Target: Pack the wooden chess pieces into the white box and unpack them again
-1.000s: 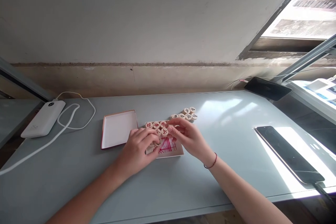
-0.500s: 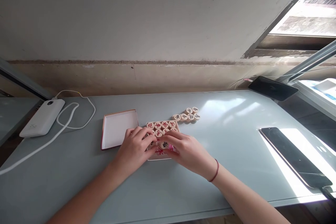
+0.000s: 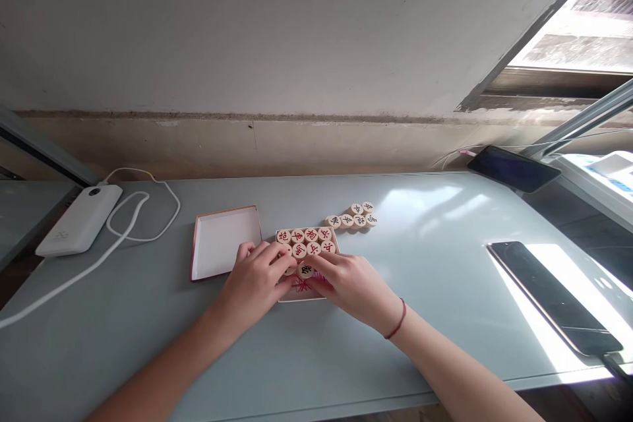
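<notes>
A small open box [image 3: 302, 299] holds rows of round wooden pieces with red characters [image 3: 310, 235]. Over its front half, my right hand [image 3: 349, 283] pinches a round piece with a black character [image 3: 305, 270]. My left hand [image 3: 257, 277] reaches over the box's left side, its thumb and fingers closed round another round piece [image 3: 289, 269], mostly covered by the fingers. Behind the box to the right, several black-marked pieces [image 3: 359, 220] lie grouped on the table. The white-lined box lid [image 3: 225, 242] lies left of the box, inner side up.
A white power bank [image 3: 82, 221] with a looped white cable [image 3: 133, 214] is at the left. A phone [image 3: 554, 297] lies at the right, partly in sunlight. Another dark device [image 3: 514, 168] rests at the back right, near the wall [image 3: 297, 145].
My right hand has shifted slightly left with its black-marked piece, nearer to my left hand. More red-marked pieces in the second row now show. My left hand has hardly moved.
</notes>
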`<action>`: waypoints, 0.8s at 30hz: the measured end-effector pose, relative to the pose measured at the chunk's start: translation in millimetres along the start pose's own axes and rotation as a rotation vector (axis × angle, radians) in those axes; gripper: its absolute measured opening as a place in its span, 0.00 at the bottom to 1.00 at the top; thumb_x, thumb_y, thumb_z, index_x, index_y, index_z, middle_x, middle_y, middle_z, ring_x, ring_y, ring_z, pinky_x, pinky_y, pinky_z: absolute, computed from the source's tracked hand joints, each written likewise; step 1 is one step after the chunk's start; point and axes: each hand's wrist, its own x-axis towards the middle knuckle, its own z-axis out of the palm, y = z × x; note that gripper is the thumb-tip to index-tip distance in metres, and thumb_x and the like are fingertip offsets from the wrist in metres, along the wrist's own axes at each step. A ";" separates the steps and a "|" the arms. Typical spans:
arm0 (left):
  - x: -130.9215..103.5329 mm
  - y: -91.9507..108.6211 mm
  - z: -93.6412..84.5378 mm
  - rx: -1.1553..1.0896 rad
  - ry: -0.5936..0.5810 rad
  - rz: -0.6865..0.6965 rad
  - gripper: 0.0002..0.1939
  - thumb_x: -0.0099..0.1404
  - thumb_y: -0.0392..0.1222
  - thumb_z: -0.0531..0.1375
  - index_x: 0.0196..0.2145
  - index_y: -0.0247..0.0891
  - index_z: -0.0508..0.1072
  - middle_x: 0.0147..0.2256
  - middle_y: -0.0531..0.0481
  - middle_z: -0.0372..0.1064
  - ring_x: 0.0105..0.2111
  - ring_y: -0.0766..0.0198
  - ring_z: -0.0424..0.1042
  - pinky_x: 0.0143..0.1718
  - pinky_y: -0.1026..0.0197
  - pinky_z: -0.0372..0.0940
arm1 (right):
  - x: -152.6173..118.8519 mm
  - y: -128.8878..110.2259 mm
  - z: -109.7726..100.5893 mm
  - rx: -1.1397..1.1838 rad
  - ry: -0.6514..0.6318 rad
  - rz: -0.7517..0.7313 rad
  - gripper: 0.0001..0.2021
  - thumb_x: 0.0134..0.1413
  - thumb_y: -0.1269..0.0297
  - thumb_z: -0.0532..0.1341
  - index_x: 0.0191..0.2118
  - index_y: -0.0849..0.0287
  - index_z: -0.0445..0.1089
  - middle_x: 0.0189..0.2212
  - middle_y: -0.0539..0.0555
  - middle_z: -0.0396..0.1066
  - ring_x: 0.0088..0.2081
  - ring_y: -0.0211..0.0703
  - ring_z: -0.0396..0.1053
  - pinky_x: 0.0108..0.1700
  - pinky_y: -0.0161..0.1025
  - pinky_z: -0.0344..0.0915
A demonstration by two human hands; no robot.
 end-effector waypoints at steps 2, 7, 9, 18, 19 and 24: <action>-0.3 -0.3 0.9 0.000 -0.006 -0.002 0.04 0.63 0.33 0.59 0.33 0.41 0.69 0.36 0.55 0.71 0.35 0.63 0.69 0.41 0.57 0.52 | 1.0 -1.5 3.3 -0.018 0.008 -0.012 0.06 0.60 0.70 0.54 0.36 0.57 0.68 0.24 0.49 0.68 0.22 0.35 0.63 0.22 0.34 0.45; 1.0 1.1 1.2 -0.001 0.026 0.011 0.03 0.64 0.36 0.58 0.32 0.40 0.68 0.35 0.54 0.71 0.34 0.63 0.69 0.40 0.57 0.52 | 2.2 2.4 -6.8 0.103 0.064 -0.009 0.05 0.60 0.64 0.56 0.36 0.57 0.68 0.25 0.50 0.70 0.24 0.36 0.65 0.23 0.33 0.52; 1.5 1.7 0.6 -0.013 0.059 0.015 0.03 0.65 0.38 0.58 0.32 0.40 0.70 0.35 0.54 0.72 0.34 0.64 0.69 0.40 0.57 0.53 | 6.1 15.3 -17.9 0.202 0.149 0.066 0.07 0.59 0.59 0.57 0.38 0.55 0.69 0.28 0.51 0.73 0.25 0.36 0.67 0.27 0.32 0.58; 1.4 -0.5 -0.6 -0.061 0.101 0.031 0.07 0.67 0.37 0.55 0.32 0.40 0.71 0.32 0.55 0.72 0.32 0.67 0.69 0.41 0.58 0.54 | 46.9 103.9 -46.8 -0.001 0.020 0.580 0.14 0.54 0.57 0.58 0.42 0.58 0.73 0.41 0.55 0.75 0.34 0.44 0.71 0.35 0.37 0.63; 1.6 -1.5 -0.4 -0.053 0.097 0.029 0.07 0.67 0.36 0.55 0.31 0.40 0.71 0.32 0.55 0.72 0.31 0.67 0.69 0.41 0.58 0.54 | 49.2 107.2 -47.6 0.010 -0.007 0.576 0.14 0.53 0.56 0.58 0.41 0.58 0.74 0.39 0.55 0.76 0.35 0.44 0.72 0.35 0.37 0.63; 2.9 -6.6 -0.2 -0.030 0.090 0.003 0.08 0.66 0.35 0.54 0.31 0.40 0.71 0.32 0.56 0.73 0.31 0.67 0.69 0.42 0.58 0.54 | 53.2 109.1 -50.4 0.014 -0.074 0.575 0.16 0.50 0.54 0.61 0.41 0.57 0.74 0.36 0.54 0.77 0.34 0.44 0.72 0.32 0.36 0.64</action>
